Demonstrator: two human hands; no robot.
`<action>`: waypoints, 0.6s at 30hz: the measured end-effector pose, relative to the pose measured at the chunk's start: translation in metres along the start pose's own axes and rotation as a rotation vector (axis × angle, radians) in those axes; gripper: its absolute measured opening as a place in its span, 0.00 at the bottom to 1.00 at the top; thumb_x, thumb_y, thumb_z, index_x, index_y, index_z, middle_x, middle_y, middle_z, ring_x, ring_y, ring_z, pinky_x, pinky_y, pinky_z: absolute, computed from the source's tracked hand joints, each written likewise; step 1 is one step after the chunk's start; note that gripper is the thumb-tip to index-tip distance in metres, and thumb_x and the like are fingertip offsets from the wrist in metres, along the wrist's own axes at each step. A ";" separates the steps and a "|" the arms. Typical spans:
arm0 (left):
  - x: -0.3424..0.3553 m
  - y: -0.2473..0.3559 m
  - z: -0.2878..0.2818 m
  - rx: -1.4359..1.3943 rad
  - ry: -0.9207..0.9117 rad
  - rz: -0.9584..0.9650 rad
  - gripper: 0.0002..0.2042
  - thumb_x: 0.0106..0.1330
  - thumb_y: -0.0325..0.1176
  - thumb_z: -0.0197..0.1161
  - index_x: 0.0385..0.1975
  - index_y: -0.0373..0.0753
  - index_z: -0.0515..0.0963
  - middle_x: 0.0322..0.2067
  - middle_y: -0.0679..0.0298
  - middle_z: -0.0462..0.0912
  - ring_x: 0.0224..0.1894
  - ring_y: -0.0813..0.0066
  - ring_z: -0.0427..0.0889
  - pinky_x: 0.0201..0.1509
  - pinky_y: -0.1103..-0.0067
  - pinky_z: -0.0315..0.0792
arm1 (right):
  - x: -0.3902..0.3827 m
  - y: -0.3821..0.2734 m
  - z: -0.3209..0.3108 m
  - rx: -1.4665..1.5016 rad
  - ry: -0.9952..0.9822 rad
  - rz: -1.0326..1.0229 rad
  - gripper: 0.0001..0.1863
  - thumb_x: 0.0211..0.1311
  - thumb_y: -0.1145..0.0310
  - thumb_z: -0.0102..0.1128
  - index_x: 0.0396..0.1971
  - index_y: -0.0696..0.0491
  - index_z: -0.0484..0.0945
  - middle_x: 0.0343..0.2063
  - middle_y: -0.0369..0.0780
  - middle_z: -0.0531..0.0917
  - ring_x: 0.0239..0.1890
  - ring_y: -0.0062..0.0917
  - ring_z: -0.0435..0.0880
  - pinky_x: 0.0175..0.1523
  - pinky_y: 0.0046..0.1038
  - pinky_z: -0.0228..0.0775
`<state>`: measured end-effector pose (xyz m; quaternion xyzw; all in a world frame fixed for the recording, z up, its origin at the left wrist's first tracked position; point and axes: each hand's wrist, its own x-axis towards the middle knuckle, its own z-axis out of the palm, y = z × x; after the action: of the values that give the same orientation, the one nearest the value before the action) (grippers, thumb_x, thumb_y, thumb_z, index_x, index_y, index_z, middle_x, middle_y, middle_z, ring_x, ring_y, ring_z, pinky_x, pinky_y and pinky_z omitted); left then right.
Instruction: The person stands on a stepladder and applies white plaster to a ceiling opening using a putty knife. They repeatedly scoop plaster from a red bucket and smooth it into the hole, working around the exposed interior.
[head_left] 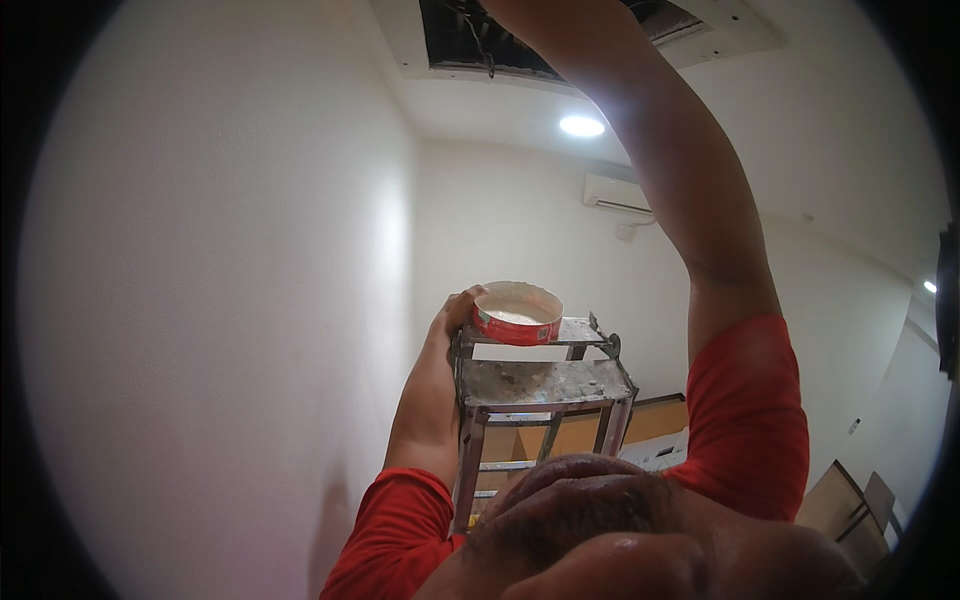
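On top of a stepladder [545,382] stands a round, shallow red tub [517,331] with a whitish paste [517,313] inside. My left hand [460,308] is closed at the tub's left side, its fingers at the rim; part of the hand is hidden behind the tub. Overhead, a rectangular opening [445,45] in the ceiling shows a dark space with wires hanging in it. My right arm reaches up across this opening, and its hand lies beyond the upper edge of the picture, so what it holds or touches is hidden.
A smooth white wall [220,280] rises close on the left. An air conditioner [615,194] hangs on the far wall, below a round ceiling light [581,126]. Brown boards [650,420] stand low behind the ladder, and more panels [835,510] lean at the lower right.
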<state>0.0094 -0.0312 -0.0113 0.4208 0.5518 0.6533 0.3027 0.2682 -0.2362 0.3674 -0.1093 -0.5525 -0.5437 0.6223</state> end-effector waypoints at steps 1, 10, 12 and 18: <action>0.002 -0.002 -0.004 0.013 0.014 0.005 0.32 0.61 0.56 0.61 0.53 0.32 0.82 0.45 0.52 0.87 0.43 0.62 0.85 0.48 0.70 0.77 | 0.004 -0.003 0.008 0.029 0.130 -0.009 0.17 0.72 0.66 0.54 0.53 0.60 0.80 0.50 0.45 0.84 0.56 0.33 0.78 0.62 0.38 0.70; 0.016 0.004 0.029 0.089 -0.059 0.062 0.33 0.60 0.58 0.61 0.52 0.32 0.83 0.44 0.52 0.86 0.43 0.63 0.84 0.49 0.70 0.76 | 0.009 0.014 0.006 -0.214 -0.144 -0.104 0.19 0.70 0.67 0.59 0.55 0.61 0.81 0.64 0.48 0.78 0.65 0.36 0.75 0.64 0.37 0.70; 0.012 -0.003 0.005 0.088 0.015 0.069 0.33 0.60 0.58 0.61 0.52 0.32 0.83 0.44 0.52 0.86 0.43 0.63 0.83 0.48 0.70 0.75 | 0.008 0.013 0.021 -0.115 -0.098 -0.014 0.18 0.70 0.68 0.59 0.55 0.62 0.81 0.62 0.48 0.79 0.66 0.36 0.74 0.64 0.38 0.71; 0.008 -0.001 -0.002 0.130 0.038 -0.003 0.32 0.62 0.55 0.60 0.54 0.32 0.83 0.48 0.52 0.86 0.48 0.62 0.82 0.53 0.70 0.74 | -0.020 0.050 -0.005 -0.138 -0.271 -0.019 0.20 0.69 0.69 0.57 0.57 0.61 0.79 0.61 0.48 0.79 0.69 0.39 0.72 0.67 0.38 0.70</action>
<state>0.0034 -0.0252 -0.0107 0.4261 0.5995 0.6235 0.2652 0.3145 -0.2091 0.3725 -0.2190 -0.5937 -0.5663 0.5281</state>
